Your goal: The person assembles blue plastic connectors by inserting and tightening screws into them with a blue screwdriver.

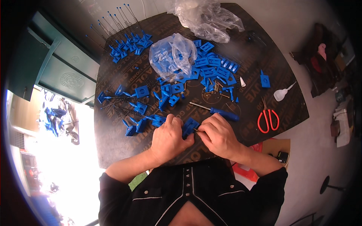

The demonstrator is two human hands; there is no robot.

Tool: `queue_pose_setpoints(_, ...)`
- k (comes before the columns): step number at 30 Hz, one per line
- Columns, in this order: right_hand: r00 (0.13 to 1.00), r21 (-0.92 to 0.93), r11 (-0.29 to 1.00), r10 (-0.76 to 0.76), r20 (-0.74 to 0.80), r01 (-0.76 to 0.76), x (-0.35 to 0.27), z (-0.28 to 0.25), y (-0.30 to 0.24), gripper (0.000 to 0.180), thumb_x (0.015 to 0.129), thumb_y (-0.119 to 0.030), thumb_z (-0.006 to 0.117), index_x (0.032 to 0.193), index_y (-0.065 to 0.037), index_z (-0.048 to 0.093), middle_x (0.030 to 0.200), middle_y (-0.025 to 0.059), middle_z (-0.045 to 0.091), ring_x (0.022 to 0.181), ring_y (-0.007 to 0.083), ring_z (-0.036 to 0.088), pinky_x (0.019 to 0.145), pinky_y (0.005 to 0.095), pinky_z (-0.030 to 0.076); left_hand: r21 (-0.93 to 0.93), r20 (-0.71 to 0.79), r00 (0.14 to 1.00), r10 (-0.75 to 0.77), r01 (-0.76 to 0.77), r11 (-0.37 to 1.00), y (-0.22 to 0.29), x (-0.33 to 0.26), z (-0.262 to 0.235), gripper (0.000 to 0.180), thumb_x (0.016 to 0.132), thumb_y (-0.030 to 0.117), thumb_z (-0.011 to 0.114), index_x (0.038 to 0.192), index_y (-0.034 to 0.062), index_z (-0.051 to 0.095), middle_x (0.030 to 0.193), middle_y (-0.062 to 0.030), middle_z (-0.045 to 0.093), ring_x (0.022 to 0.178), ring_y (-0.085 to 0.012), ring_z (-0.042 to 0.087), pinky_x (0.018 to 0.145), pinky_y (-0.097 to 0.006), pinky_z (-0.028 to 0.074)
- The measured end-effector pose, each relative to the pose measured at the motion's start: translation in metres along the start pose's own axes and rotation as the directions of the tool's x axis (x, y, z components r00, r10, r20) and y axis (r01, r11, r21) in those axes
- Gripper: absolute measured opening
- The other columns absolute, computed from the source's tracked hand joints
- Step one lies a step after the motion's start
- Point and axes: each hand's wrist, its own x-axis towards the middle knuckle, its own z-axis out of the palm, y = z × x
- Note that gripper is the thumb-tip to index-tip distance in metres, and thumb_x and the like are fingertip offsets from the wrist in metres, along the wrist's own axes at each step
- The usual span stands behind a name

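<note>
My left hand (168, 136) is closed round a blue plastic block (189, 127) at the table's near edge. Beside it, my right hand (219, 135) pinches a thin brass-coloured pin or screw (196, 130) against the block's right side; its exact kind is too small to tell. Just beyond my right hand lies a screwdriver with a blue handle (225, 114), its shaft pointing left. Blue parts with coiled springs (130, 111) lie left of my left hand. Past the screwdriver are loose brass-coloured screws (215, 87) and small blue pieces.
A clear bag of blue parts (172, 56) stands mid-table, with loose blue plates (209, 67) beside it. Spring-topped blue assemblies (130, 44) fill the far left. Red-handled scissors (268, 120), a white dropper bottle (281, 94) and a blue-tipped part (265, 80) lie right. Crumpled plastic (207, 19) sits at the back.
</note>
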Motion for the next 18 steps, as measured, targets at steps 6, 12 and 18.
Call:
queue_pose_setpoints(6,1.000,-0.009,1.000,0.003,0.021,-0.003,-0.0004,0.0005,0.0005,0.016,0.072,0.001,0.071,0.082,-0.001,0.058,0.079,0.0091,0.054,0.077,0.0263,0.053,0.070,0.0364,0.045,0.029,0.002,1.000,0.005,-0.005,1.000,0.0014,-0.0007,0.0005,0.041,0.062,0.021,0.079,0.084,-0.0003,0.052,0.083,-0.0154,0.053,0.066,-0.0336,0.059,0.055,-0.041,0.050)
queue_pose_setpoints(12,0.996,0.035,0.997,0.070,0.047,-0.071,-0.0040,0.0032,0.0011,0.017,0.073,0.000,0.071,0.082,-0.002,0.057,0.080,0.0092,0.055,0.078,0.0268,0.053,0.070,0.0372,0.045,0.036,-0.013,1.000,0.012,-0.012,0.999,0.0022,-0.0027,0.0027,0.041,0.063,0.022,0.078,0.084,-0.0005,0.051,0.083,-0.0152,0.052,0.067,-0.0334,0.059,0.055,-0.041,0.050)
queue_pose_setpoints(18,0.996,0.016,0.997,0.068,0.053,-0.069,-0.0034,0.0040,0.0007,0.018,0.073,0.001,0.070,0.084,-0.002,0.056,0.081,0.0096,0.055,0.078,0.0277,0.053,0.071,0.0374,0.045,0.040,-0.013,1.000,-0.002,0.003,0.999,0.0012,-0.0041,0.0071,0.040,0.063,0.022,0.078,0.083,-0.0006,0.051,0.082,-0.0149,0.052,0.066,-0.0331,0.059,0.055,-0.041,0.051)
